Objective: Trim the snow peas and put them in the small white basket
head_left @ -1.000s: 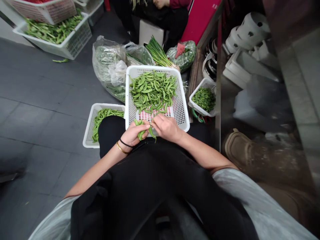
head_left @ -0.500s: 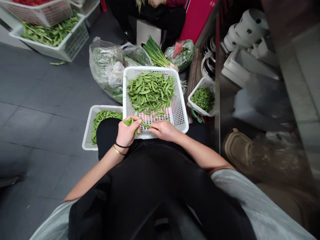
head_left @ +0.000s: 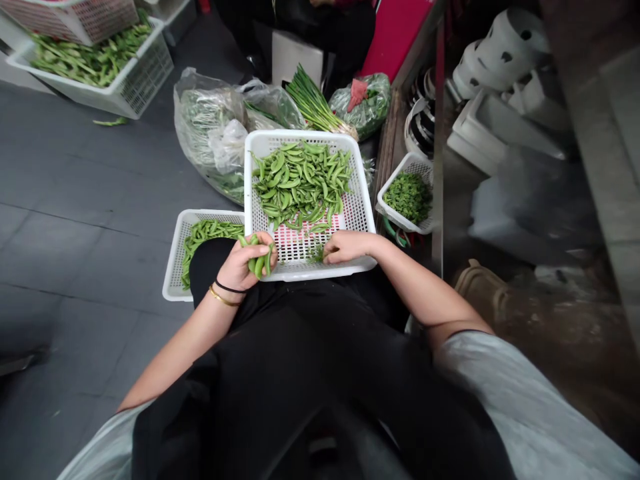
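A white slotted basket (head_left: 361, 200) rests on my lap with a heap of green pea pods (head_left: 300, 180) toward its far side. My left hand (head_left: 244, 262) is closed around several pea pods (head_left: 260, 263) at the basket's near left corner. Inside the near right part of the basket is my right hand (head_left: 347, 247), its fingers curled down and pinched together. Small green trimmings (head_left: 316, 254) lie beside those fingertips. Whatever the right fingers hold, if anything, is hidden.
A second white basket of pods (head_left: 173, 267) stands by my left knee. Bagged greens (head_left: 210, 127) and scallions (head_left: 315, 103) lie beyond. On the right are a small basket of leafy greens (head_left: 407, 197) and a metal shelf edge. A person sits opposite.
My hands have moved apart. The right hand has left the pod held between both hands and shifted right and down into the basket; the left has drawn slightly left with its pods.
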A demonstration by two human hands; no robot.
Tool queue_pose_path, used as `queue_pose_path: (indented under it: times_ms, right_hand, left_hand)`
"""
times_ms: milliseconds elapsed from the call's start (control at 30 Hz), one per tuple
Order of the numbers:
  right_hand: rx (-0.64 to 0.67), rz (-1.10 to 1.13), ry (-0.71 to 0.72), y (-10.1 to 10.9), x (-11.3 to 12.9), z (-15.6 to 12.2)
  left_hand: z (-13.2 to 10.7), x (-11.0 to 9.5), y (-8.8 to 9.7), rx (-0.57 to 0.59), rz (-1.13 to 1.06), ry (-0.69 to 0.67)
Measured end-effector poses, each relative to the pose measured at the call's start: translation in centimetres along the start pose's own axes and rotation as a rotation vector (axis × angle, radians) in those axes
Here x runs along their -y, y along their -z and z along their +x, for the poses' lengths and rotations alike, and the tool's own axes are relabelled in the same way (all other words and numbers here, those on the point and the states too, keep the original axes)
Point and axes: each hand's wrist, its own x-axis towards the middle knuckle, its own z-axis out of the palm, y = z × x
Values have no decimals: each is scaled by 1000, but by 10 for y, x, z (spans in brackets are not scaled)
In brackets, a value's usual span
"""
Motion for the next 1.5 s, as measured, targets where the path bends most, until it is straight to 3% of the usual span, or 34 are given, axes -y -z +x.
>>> queue_pose_path:
  times_ms: [100,167,233,367,467,567,633,733,900,967,1100,1167,1200,1267,1367,1433,1500]
  right_hand:
    - [-190,-273,-229,4,-16,40]
    - [-385,-304,-272,6,-19,74]
    - [-501,-288,-306,8,-20,106]
    - [-506,-259,-312,13,-26,133]
    - [-577,-237,-327,17,-37,113]
    - [-768,-38,-300,12,-36,75]
    - [-860,237,-213,-1,-23,52]
    - [-848,582,15,-32,12,28]
    - [-881,456,220,-66,53,6]
    - [-742,510,275,-69,57,-1]
    - [-249,784,437,-66,56,-8]
    - [-206,876,430,-62,50,-10]
    - [-272,914,398,-59,44,-11]
    - [-526,957,297,-50,32,-16]
    - [-882,761,150,-38,22,-26]
    - [-945,437,160,-36,27,-32]
    - [-870,87,247,-38,38,-33]
  left_hand:
    - [6,8,8,10,-186,84]
    - [8,11,7,25,-225,99]
    - [9,12,6,43,-259,106]
    - [8,13,11,30,-278,157]
    - [10,18,14,-16,-178,226]
    - [17,27,7,-96,-92,290]
    - [21,34,-2,-177,-46,301]
    - [23,40,-14,-287,-14,221]
    - [10,37,-14,-211,-52,116]
    - [4,35,-14,-155,-74,163]
    - [-5,33,-15,62,-77,304]
    - [-7,31,-15,136,-70,339]
    - [-8,30,-15,151,-69,344]
    - [-9,29,-13,170,-81,352]
    - [-8,28,-9,192,-107,364]
    - [-6,29,-7,214,-106,365]
    - [-4,30,-6,228,-79,358]
